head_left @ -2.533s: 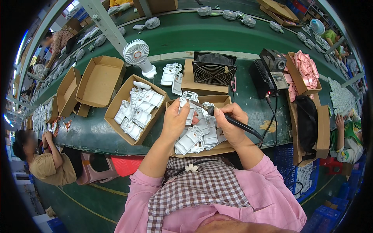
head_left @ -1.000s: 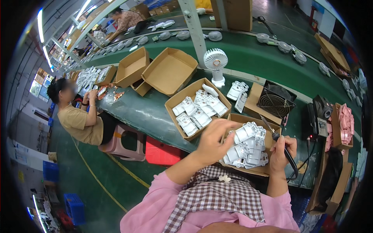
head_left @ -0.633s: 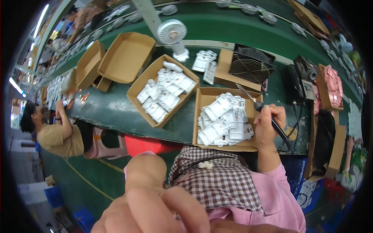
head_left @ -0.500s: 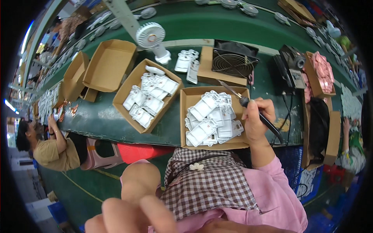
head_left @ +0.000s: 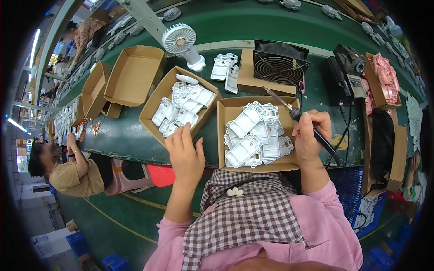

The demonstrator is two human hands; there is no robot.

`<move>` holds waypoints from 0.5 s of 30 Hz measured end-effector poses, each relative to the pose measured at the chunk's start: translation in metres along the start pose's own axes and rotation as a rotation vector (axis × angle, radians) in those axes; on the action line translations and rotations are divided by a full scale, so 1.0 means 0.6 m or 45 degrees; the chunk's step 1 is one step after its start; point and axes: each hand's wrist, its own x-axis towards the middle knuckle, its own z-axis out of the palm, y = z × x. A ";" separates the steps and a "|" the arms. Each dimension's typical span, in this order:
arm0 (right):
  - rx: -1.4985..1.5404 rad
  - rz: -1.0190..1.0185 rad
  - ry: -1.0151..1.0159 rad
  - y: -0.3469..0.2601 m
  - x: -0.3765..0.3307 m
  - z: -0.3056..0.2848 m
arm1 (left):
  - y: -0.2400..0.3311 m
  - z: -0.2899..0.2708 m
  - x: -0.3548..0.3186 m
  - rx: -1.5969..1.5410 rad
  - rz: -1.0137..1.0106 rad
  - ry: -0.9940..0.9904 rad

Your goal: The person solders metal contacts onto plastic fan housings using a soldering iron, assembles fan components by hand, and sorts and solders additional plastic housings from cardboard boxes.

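Note:
My right hand grips a soldering iron by its black handle, its metal tip pointing up and left over the far edge of the right cardboard box. White plastic housings lie piled in that box, some with small copper-coloured spots. My left hand is at the near rim of the other cardboard box, fingers stretched out, with nothing visible in it. More white plastic housings lie inside that box. Whether the fingertips touch the box or a housing, I cannot tell.
A white fan stands behind the boxes, beside stacked white housings. A black fan with a round grille sits on cardboard. Right are a black soldering station and pink parts. A person works at far left.
My left hand has come up from near the lower edge to the left box. My right hand keeps hold of the soldering iron. The view has shifted slightly.

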 end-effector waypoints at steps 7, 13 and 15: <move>-0.048 -0.007 -0.026 -0.002 -0.002 -0.001 | -0.064 0.019 -0.049 0.102 -0.007 -0.017; -0.042 0.001 -0.051 -0.001 0.000 0.000 | -0.132 -0.029 -0.067 0.160 -0.013 -0.038; -0.047 0.000 -0.063 -0.001 0.001 0.001 | -0.163 -0.048 -0.067 0.186 -0.007 -0.048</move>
